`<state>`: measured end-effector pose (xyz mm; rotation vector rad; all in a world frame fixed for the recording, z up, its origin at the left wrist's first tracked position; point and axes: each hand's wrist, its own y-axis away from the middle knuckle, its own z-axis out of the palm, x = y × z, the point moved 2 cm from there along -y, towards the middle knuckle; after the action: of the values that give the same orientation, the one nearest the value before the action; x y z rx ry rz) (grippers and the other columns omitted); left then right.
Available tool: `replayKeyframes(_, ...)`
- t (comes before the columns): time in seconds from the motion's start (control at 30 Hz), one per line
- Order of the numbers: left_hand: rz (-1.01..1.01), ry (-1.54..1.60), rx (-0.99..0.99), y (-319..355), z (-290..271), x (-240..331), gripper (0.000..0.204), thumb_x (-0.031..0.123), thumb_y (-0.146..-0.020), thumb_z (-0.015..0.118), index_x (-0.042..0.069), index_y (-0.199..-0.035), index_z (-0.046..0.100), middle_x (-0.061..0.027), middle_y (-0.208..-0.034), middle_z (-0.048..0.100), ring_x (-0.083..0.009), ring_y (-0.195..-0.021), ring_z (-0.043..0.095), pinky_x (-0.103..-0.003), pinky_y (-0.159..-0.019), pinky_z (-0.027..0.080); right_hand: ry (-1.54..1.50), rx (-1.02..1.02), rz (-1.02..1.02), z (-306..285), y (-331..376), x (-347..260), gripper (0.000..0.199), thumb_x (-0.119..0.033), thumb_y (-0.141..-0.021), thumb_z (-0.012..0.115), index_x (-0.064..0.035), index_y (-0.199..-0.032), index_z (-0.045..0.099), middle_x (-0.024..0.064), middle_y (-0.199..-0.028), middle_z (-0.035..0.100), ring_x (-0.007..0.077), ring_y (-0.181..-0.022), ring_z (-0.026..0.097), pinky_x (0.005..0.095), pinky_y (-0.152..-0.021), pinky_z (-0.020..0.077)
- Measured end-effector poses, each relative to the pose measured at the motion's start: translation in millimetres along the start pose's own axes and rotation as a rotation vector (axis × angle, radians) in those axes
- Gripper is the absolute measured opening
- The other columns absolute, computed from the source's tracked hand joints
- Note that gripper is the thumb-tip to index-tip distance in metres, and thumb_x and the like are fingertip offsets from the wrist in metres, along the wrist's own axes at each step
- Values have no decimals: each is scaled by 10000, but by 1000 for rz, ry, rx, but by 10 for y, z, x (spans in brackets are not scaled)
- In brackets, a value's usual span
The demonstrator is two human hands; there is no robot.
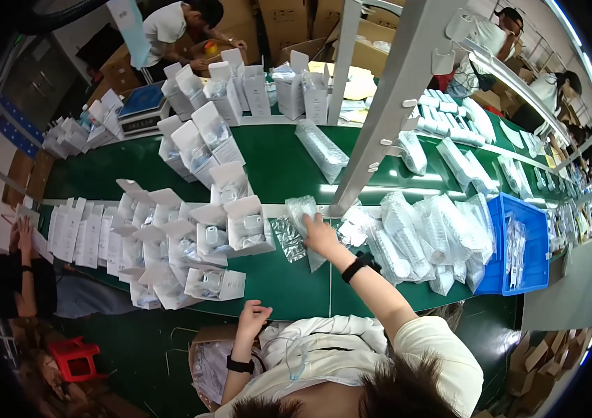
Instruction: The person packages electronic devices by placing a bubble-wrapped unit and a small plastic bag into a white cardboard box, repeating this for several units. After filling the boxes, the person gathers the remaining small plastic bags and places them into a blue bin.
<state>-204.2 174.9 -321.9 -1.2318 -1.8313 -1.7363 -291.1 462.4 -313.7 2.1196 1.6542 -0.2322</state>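
While the right hand [320,233] presses flat, fingers spread, on a clear plastic pouch [303,212] just left of the grey post [379,111], the left hand [252,317] hangs loosely curled and empty, nearer the body, below the open white cartons [240,223].

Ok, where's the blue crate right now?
In the head view the blue crate sits at the right end of the green table, just right of the heap of clear plastic bags, beyond the right hand.
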Motion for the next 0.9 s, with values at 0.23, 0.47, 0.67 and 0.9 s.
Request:
replayKeyframes(0.23,332,-231,-395,-171,1032,779,472,119,-752,663,1,-1124,399,-125,-1009,534,-180,-797,596,-295,-660,472,-447,-21,-209,-985,795,765,547,-213,-673,667,-56,-1164,484,201,-1216,451,418,-1021,484,413,-896,392)
replayKeyframes(0.47,708,441,150,-903,1501,2145,428,-21,-763,553,33,-1158,396,-107,-1155,431,-198,-1005,481,-318,-786,433,112,519,471,-2134,-753,2111,635,-267,-672,679,-183,-1245,420,159,-1240,426,387,-1207,305,545,-901,344)
replayKeyframes(0.67,731,-373,788,-2327,1995,2334,500,10,-745,583,36,-1203,385,-123,-1200,388,-218,-1057,456,-342,-821,420,346,114,654,-1418,-1288,2487,524,-317,-716,646,-256,-1207,474,146,-1297,371,408,-1228,244,558,-869,372)
replayKeyframes(0.9,578,383,-353,-4258,2209,1715,495,279,-794,603,140,-1227,407,-126,-1135,456,-298,-1050,455,-449,-807,421,220,112,502,-1459,-1091,2843,548,-228,-570,739,-283,-1085,559,119,-1202,386,407,-1080,363,521,-797,433)
